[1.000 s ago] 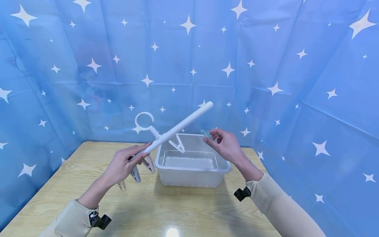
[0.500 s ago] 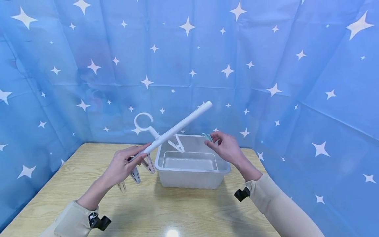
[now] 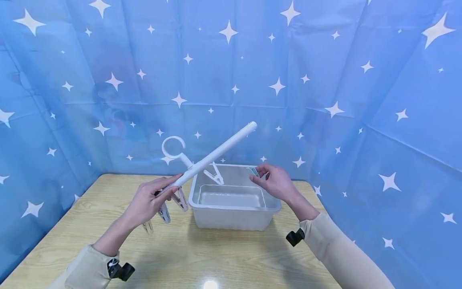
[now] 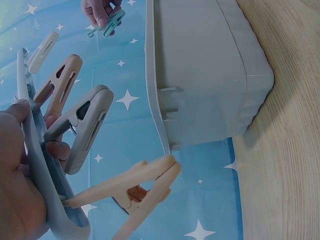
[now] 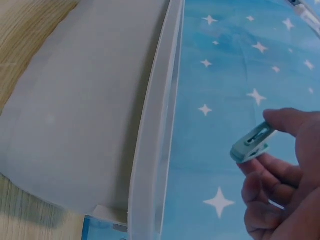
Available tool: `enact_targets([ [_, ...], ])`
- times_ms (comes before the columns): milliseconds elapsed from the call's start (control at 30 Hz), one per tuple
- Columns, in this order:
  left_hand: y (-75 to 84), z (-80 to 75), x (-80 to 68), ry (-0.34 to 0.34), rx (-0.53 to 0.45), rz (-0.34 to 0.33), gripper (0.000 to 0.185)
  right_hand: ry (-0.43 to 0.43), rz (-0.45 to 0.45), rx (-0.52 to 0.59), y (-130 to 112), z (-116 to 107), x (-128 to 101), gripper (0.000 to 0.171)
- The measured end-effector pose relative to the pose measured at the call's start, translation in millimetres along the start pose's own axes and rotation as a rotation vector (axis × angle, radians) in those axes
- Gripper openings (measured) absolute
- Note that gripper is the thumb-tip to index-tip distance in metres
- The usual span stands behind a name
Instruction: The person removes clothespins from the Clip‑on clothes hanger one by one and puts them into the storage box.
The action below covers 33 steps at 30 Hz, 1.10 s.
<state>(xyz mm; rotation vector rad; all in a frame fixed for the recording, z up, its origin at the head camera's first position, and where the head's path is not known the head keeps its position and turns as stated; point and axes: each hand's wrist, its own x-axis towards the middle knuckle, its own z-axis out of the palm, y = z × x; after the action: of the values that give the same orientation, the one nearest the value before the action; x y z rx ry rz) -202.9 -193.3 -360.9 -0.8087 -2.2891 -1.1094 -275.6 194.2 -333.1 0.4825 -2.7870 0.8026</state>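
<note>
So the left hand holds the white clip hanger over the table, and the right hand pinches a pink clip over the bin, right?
Not quite: the clip that the right hand pinches over the bin is teal, not pink, as the right wrist view shows. The left hand does hold the white hanger over the table.

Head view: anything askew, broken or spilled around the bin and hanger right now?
Nothing stands out. The left hand holds the hanger tilted, clips dangling intact. The right hand pinches a teal clip over the bin, which sits upright and looks empty.
</note>
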Motion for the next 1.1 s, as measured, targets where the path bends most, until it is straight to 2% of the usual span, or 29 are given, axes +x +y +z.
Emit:
enact_targets([
  [600, -2.6, -0.1, 3.2, -0.005, -0.024, -0.022, 0.040, -0.064, 0.036, 0.002, 2.3, 1.8, 2.6, 0.043],
  [1100, -3.0, -1.6, 3.7, -0.014, -0.021, -0.029, 0.041, -0.063, 0.011, 0.026, 4.2, 3.8, 4.5, 0.035],
])
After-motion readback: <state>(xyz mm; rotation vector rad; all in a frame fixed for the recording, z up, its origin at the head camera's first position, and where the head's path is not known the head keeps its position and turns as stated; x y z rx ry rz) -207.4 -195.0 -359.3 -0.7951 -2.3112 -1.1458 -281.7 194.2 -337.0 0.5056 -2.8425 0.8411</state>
